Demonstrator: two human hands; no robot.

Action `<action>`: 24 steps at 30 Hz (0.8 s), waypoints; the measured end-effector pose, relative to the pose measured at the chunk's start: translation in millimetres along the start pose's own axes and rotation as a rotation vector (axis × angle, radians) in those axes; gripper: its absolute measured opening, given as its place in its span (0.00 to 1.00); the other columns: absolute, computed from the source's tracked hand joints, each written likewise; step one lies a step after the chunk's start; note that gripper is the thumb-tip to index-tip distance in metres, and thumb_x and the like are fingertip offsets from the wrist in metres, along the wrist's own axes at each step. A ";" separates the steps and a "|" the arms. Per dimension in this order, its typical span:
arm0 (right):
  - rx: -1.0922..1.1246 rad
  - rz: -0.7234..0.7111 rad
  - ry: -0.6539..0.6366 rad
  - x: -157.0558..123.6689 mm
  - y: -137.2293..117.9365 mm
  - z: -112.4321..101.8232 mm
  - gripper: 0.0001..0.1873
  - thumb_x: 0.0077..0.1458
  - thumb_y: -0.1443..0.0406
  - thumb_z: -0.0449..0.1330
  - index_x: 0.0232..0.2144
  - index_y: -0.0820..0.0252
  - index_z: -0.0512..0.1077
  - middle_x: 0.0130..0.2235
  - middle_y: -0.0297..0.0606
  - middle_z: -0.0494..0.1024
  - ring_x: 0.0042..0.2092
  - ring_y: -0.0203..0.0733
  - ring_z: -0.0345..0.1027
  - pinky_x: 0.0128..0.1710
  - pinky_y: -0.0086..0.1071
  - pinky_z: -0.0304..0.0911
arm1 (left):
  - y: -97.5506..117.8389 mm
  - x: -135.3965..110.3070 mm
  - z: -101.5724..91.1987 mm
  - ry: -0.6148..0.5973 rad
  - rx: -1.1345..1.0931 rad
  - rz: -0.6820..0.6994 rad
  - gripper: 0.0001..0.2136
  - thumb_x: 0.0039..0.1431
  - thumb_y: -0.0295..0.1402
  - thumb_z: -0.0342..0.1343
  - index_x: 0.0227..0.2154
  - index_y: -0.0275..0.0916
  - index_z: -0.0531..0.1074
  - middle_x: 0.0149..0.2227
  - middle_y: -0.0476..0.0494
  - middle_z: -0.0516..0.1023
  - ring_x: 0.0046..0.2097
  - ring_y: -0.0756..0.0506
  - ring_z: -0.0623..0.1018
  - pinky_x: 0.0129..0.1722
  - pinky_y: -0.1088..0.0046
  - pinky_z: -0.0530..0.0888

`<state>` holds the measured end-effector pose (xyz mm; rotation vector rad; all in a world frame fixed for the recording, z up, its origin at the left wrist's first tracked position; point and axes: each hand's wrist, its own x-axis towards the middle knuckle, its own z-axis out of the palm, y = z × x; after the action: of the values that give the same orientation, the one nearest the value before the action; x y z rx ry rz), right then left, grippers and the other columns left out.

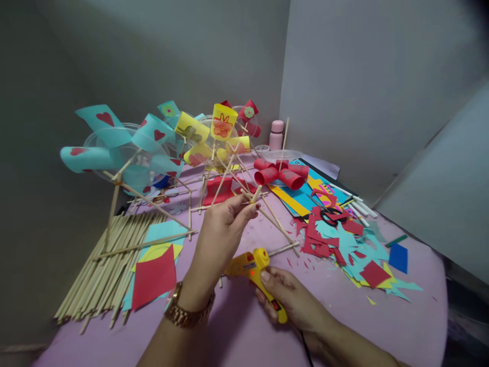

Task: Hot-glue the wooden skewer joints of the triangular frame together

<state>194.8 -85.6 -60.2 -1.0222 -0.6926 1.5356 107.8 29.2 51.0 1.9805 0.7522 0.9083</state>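
1. Left grip (225, 220) pinches top joint of stick frame (273, 222), apparently steadying it.
2. Joint sits twelve o'clock from glue gun (261, 262).
3. Right grip (288, 291) wraps gun's handle, presumably avoiding heat.

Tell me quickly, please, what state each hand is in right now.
Left hand: closed, holding a wooden stick frame near crossed stick ends.
Right hand: closed, holding the yellow glue gun.

Dim light leaves the left wall (34, 132) shadowed, fine detail soft
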 end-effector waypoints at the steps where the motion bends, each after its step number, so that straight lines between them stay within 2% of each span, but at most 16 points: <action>1: 0.008 0.002 0.006 -0.5 -0.8 0.7 0.24 0.49 0.46 0.58 0.28 0.62 0.64 0.21 0.26 0.67 0.15 0.23 0.52 0.15 0.22 0.45 | 0.1 0.0 0.1 -0.001 -0.001 -0.001 0.08 0.58 0.35 0.51 0.28 0.38 0.71 0.28 0.50 0.74 0.34 0.49 0.75 0.37 0.74 0.72; 7: 0.100 0.033 0.039 -4.4 -6.7 1.9 0.22 0.50 0.48 0.58 0.28 0.62 0.64 0.22 0.28 0.70 0.14 0.22 0.53 0.15 0.21 0.46 | 0.9 0.2 -0.1 -0.003 0.020 -0.015 0.08 0.58 0.36 0.51 0.28 0.38 0.71 0.27 0.50 0.73 0.34 0.48 0.74 0.37 0.72 0.72; 13: 0.067 0.037 0.018 -3.8 -3.8 0.4 0.21 0.53 0.49 0.57 0.30 0.63 0.64 0.25 0.30 0.72 0.15 0.23 0.55 0.15 0.21 0.46 | -0.4 -0.6 -1.4 -0.006 0.050 -0.020 0.09 0.58 0.36 0.50 0.29 0.39 0.71 0.30 0.49 0.75 0.36 0.47 0.76 0.39 0.70 0.72; 24: 0.007 -0.007 0.032 -4.8 -1.7 5.4 0.23 0.49 0.47 0.58 0.27 0.61 0.62 0.20 0.25 0.66 0.15 0.22 0.51 0.15 0.21 0.43 | 1.2 -1.3 -1.0 0.001 0.012 -0.023 0.09 0.58 0.36 0.51 0.35 0.39 0.74 0.31 0.48 0.76 0.37 0.47 0.77 0.38 0.72 0.72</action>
<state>190.9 -89.4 -55.2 -1.0360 -0.6673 1.5117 106.4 28.0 52.0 1.9786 0.7806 0.8930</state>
